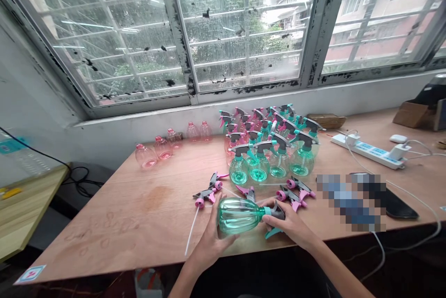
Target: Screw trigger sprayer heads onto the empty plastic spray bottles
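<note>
A clear green spray bottle (240, 215) lies sideways in the air above the table's front edge, held between both hands. My left hand (213, 237) is wrapped around the rounded base of the bottle. At the neck, the fingers of my right hand (291, 223) close around the teal collar and grey spray head (277, 212), whose teal trigger points down. Just beyond the hands lie several loose pink-and-grey spray heads (208, 193), with white dip tubes (192, 232) on some of them.
Behind stands a cluster of green and pink bottles with spray heads (258, 168). Several pink bottles without heads (145, 156) line the back left. To the right are a white power strip (369, 150), cables, a dark phone (400, 205) and a cardboard box (411, 113).
</note>
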Demonstrator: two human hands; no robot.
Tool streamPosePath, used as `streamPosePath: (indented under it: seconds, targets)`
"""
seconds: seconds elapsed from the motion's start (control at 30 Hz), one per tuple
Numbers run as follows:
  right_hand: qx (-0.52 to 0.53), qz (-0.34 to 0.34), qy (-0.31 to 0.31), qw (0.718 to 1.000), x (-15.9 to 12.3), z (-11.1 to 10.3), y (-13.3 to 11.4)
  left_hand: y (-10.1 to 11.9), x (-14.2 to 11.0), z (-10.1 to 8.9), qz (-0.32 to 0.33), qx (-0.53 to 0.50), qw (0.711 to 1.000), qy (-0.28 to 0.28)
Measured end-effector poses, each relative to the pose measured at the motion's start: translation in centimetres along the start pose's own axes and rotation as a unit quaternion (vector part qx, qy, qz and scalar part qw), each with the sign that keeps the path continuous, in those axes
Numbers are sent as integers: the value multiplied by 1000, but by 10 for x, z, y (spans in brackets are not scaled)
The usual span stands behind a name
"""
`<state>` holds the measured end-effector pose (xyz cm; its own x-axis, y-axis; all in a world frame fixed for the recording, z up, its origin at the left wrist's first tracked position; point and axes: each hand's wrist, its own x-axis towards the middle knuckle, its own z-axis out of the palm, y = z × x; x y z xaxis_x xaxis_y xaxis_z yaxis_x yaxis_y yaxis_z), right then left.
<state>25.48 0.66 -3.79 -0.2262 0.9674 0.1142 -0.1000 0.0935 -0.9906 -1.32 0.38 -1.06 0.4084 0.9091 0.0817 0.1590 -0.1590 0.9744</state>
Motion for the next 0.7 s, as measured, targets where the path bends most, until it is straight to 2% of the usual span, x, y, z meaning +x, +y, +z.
streamPosePath:
  seconds: [0.13, 0.4, 0.6, 0.7]
  targets:
    - [2, 1, 0, 1000, 0, 0, 1, 1, -1, 0, 11, 20, 1000, 7]
    - [-1, 2, 4, 1000, 1, 0, 3, 4, -1, 2, -32, -26, 999, -13]
    - [1, 4, 8, 1000, -1, 0, 1, 3, -1, 2, 7, -1, 1000, 2]
    - [1, 6, 6, 1000, -1, 0, 0, 5, -2, 1, 7, 7, 1000, 6]
